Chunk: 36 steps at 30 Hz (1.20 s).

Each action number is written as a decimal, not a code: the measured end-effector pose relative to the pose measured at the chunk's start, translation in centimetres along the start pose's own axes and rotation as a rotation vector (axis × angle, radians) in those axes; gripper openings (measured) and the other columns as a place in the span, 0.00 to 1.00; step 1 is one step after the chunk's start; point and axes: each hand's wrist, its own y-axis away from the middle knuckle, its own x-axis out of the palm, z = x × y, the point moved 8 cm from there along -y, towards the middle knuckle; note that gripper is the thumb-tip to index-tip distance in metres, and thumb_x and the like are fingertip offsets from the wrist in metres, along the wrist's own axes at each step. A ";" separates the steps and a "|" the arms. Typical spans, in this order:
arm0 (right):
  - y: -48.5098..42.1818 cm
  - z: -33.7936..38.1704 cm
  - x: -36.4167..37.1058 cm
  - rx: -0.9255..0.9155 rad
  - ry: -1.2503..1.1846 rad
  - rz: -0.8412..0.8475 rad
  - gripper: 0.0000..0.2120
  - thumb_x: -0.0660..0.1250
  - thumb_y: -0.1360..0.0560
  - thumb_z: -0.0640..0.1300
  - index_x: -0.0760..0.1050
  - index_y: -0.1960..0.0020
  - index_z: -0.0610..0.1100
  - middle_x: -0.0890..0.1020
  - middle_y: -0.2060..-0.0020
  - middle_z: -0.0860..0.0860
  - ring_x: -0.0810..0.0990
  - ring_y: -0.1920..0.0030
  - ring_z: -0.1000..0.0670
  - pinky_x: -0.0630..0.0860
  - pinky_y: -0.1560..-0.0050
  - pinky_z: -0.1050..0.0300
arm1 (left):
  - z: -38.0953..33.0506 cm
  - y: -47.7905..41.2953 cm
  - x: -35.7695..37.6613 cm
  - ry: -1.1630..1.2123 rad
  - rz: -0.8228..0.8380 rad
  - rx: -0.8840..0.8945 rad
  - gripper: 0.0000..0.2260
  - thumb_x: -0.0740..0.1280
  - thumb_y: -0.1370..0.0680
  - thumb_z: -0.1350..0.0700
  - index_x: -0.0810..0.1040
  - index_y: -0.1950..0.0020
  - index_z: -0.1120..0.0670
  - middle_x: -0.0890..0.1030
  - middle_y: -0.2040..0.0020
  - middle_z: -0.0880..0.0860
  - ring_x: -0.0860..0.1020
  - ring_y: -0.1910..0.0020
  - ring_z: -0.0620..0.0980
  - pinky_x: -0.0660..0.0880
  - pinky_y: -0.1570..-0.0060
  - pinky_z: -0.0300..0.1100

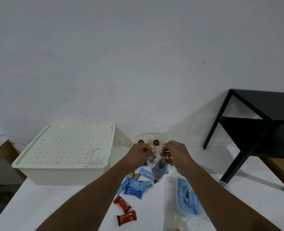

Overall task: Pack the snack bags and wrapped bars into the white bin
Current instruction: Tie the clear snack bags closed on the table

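We hold a clear snack bag (158,170) over the desk (54,205), left hand (142,151) and right hand (175,155) pinching its top edge. The white bin (62,170) stands lidded at left; wrapped bars (134,186) lie loose below the bag.

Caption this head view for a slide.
Left hand and right hand pinch a clear plastic bag of dark snacks over blue wrapped bars and red wrapped bars; white plastic bin lidded.
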 end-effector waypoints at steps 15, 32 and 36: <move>-1.1 2.5 -1.1 -0.125 0.268 -0.169 0.09 0.65 0.24 0.40 0.80 0.59 0.37 0.79 0.61 0.46 0.74 0.61 0.50 0.69 0.62 0.58 | -0.9 -0.4 -1.0 -0.196 -0.120 0.158 0.12 0.66 0.23 0.65 0.87 0.54 0.52 0.86 0.52 0.49 0.83 0.51 0.47 0.77 0.55 0.31; -6.5 -0.4 0.8 -0.059 0.135 -0.039 0.07 0.69 0.23 0.45 0.83 0.57 0.45 0.83 0.61 0.51 0.78 0.57 0.51 0.75 0.51 0.56 | 5.1 -3.6 -1.4 -0.004 -0.078 -0.016 0.14 0.65 0.23 0.67 0.85 0.44 0.53 0.84 0.45 0.47 0.80 0.60 0.42 0.77 0.57 0.39; -8.3 -1.4 2.2 -0.071 0.294 0.110 0.05 0.68 0.24 0.36 0.82 0.51 0.40 0.81 0.59 0.52 0.76 0.59 0.55 0.71 0.63 0.67 | 7.0 -5.9 -3.7 -0.069 -0.188 -0.027 0.11 0.66 0.22 0.66 0.85 0.47 0.53 0.85 0.47 0.47 0.82 0.53 0.43 0.78 0.51 0.37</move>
